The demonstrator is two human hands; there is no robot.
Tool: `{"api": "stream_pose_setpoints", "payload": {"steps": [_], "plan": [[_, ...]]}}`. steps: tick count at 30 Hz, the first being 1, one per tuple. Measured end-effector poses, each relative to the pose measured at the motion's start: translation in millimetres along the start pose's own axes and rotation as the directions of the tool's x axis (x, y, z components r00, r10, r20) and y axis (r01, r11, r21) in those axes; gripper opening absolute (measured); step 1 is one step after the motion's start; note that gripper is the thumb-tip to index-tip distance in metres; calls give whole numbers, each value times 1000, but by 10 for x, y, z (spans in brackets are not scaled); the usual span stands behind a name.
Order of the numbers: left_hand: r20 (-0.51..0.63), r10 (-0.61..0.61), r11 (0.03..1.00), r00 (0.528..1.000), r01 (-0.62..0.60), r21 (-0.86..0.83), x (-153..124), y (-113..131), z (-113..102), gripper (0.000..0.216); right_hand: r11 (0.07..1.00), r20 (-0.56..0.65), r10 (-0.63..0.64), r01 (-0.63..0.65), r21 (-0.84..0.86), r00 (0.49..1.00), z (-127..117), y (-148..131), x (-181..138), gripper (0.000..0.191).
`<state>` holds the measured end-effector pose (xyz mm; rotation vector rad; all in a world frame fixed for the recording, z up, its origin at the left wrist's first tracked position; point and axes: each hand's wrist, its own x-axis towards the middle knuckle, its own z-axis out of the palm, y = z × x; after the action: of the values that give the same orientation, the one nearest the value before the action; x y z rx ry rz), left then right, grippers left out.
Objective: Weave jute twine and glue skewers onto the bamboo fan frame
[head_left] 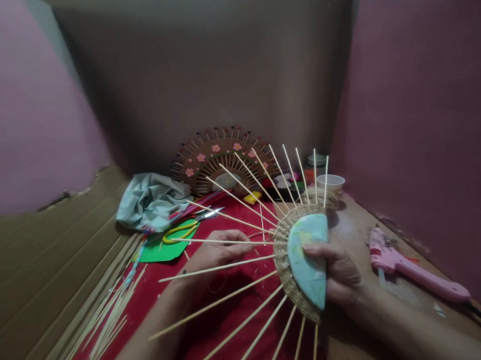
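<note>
My right hand [342, 274] grips a half-round fan frame, with the thumb flat on its pale blue patterned centre [309, 267] and the other fingers behind. Rows of woven twine [282, 253] curve around that centre, and many thin wooden sticks [229, 266] spread outward from it. Between the sticks, left of the weave, my left hand [231, 245] pinches a thin strand of twine [261, 233] that runs to the woven edge. One stick passes in front of the left fingers, so their grip is partly hidden.
A finished-looking fan with pink flowers [218, 151] stands at the back. Yellow-handled scissors [182, 231] lie on green sheet [155, 251], near crumpled cloth [151, 201]. Loose sticks [107, 326] lie left. A pink glue gun [418, 273], twine coil [330, 198] and white cup [330, 183] are right.
</note>
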<state>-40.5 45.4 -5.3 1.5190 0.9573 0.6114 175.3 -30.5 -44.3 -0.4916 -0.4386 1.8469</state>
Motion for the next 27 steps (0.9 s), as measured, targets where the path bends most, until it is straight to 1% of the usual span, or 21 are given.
{"api": "stream_pose_setpoints", "payload": {"steps": [4, 9, 12, 17, 22, 25, 27], "plan": [[37, -25, 1000, 999, 26, -18, -10, -2, 31, 24, 1000, -27, 18, -18, 11, 999, 17, -23, 0, 19], [163, -54, 988, 985, 76, -132, -33, -21, 160, 24, 999, -3, -32, 32, -2, 999, 33, -46, 12, 24], [161, -52, 983, 986, 79, -167, -41, -25, 201, 25, 999, -1, -32, 32, -8, 999, 41, -46, 16, 29], [180, -83, 974, 980, 118, -193, -48, -36, 205, 27, 1000, 33, 6, -6, 1, 999, 43, -47, 11, 29], [192, -93, 968, 977, 134, -212, -57, -46, 185, 26, 1000, 11, 3, -3, 21, 1000, 35, -55, 5, 32], [186, -82, 966, 979, 125, -228, -40, -60, 138, 23, 1000, -12, 6, -6, 20, 1000, 30, -58, 6, 32], [192, -78, 976, 978, 114, -184, -22, -53, 60, 22, 1000, -30, 2, -1, 21, 1000, 35, -61, 6, 31]]}}
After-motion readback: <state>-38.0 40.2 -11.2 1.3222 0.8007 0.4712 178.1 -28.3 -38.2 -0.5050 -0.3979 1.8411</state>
